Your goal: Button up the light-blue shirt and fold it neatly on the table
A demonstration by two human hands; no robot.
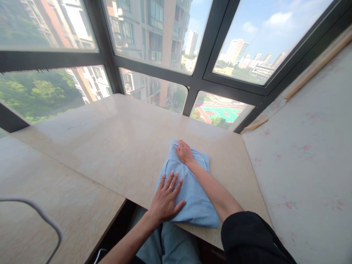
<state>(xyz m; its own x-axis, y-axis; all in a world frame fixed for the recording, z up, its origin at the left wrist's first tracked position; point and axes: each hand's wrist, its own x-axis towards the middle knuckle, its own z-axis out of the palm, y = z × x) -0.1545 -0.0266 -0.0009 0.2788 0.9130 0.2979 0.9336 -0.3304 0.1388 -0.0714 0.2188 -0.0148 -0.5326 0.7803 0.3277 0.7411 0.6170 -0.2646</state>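
A folded light blue garment [196,200] lies on the pale marble-look counter [110,146], near its front edge. The folds hide what kind of garment it is. My left hand [167,198] rests flat on the cloth's near left part, fingers spread, a ring on one of them. Farther away, my right hand [184,151] lies palm down on the garment's far end, its fingers stretched towards the far left corner. Neither hand grips the cloth.
Dark-framed windows [199,86] rise behind the counter. A wall with floral wallpaper [299,176] borders the right side. At the lower left, a grey cable [45,216] curves over another stretch of counter. My legs [176,245] are below the front edge.
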